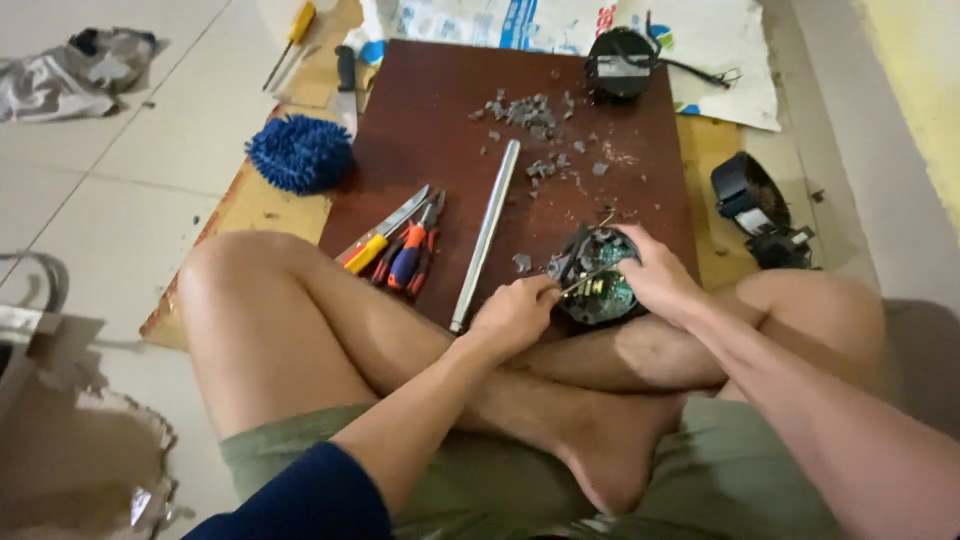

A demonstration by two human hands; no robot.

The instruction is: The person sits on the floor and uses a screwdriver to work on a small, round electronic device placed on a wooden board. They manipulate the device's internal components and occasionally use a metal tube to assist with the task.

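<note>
A person sits cross-legged on a pale tiled floor (130, 130), bare knees raised, looking down at a dark red-brown board (430, 130) that lies on a larger sheet of light plywood (255, 205). A printed white sack (700, 45) is spread under the board's far edge.

At the board's near right corner, touching the person's shins, sits a round device with a green circuit board (598, 275), its dark housing partly broken away. The right hand (655, 275) is clamped over its right side, fingers curled around the rim. The left hand (515, 312) is closed on a thin metal tool (580, 283), whose tip reaches into the device's middle.

A long grey metal rod (485, 235) lies along the middle of the board, running from near the far centre down to the near edge, just beside the left hand. Left of it, near the left edge, lie red-and-blue-handled pliers (410, 255) and a yellow-handled cutter (385, 232), side by side and touching the left knee. A scatter of grey broken fragments (530, 112) covers the far middle of the board, with a few loose bits trailing toward the device.

At the far right corner stands a black round casing (620, 62) with a cable. Another black round part (750, 195) lies off the board to the right, on the plywood's edge. A fluffy blue duster head (300, 152) rests on the plywood by the board's left edge, and a yellow-handled screwdriver (292, 35) lies at the far left corner of the plywood. A crumpled grey cloth (75, 70) lies on the floor well apart.
</note>
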